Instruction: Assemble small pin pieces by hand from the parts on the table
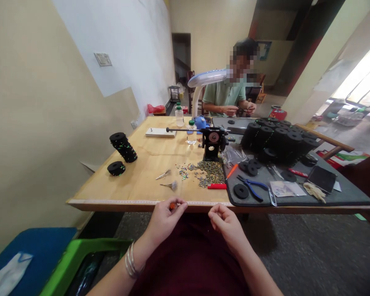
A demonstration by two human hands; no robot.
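Observation:
My left hand (pixel 165 218) is closed in a pinch on a small orange bead-like piece (pixel 172 205), just below the front edge of the wooden table (pixel 142 181). My right hand (pixel 223 220) is beside it with its fingers curled and pinched together; what it holds, if anything, is too small to make out. Both hands hover over my lap in dark red cloth. On the table ahead lies a heap of small metal beads (pixel 208 172), with a black hand-crank winding machine (pixel 213 142) behind it.
Black spools (pixel 123 146) stand at the table's left, and many more (pixel 280 137) at the right on a grey mat (pixel 342 197) with blue pliers (pixel 253 187). A red lighter (pixel 216 186) lies by the beads. Another person sits across. A green bin (pixel 77 255) is at my left.

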